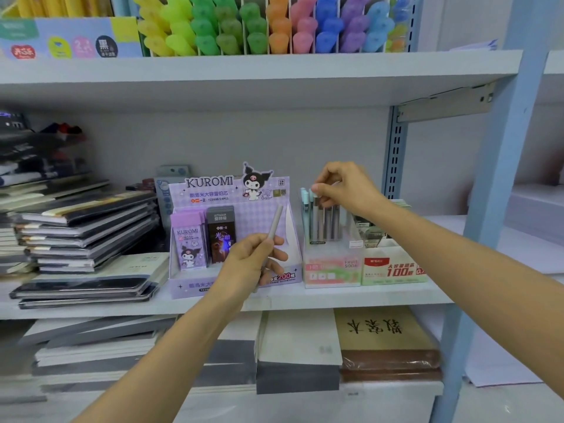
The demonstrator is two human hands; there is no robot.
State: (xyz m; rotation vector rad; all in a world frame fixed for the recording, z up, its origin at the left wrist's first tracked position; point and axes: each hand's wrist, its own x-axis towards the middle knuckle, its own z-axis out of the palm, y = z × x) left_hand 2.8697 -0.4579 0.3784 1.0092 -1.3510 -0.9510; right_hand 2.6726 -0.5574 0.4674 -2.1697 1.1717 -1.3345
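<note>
1. Grey pen (273, 227) is sitting in the left hand (253, 261), whose fingers are curling round its lower half. It is standing nearly upright, with its top end leaning slightly right and away, in front of the purple Kuromi display box (232, 190).
2. The clear pen holder (332, 264) is lying to the right of the left hand and a little beyond it. The grey pen's long axis is running close to that of the upright pens (328, 221) standing there, so the coming move is probably calling for a sideways carry more than a turn.
3. The right hand (345, 190) is hovering over the holder, and its thumb and forefinger are pinching the cap of a pale-capped pen (312, 209) in the row. It is the nearer hand to the holder by far.
4. The hands are working well apart, each clamped on its own pen.
5. The holder is standing on the shelf (335, 297) between the Kuromi box and a green refill box (393, 267), just beside both.
6. Farther back, notebooks (85, 227) are lying stacked at the left, and coloured highlighters (274, 25) are filling the shelf above.
</note>
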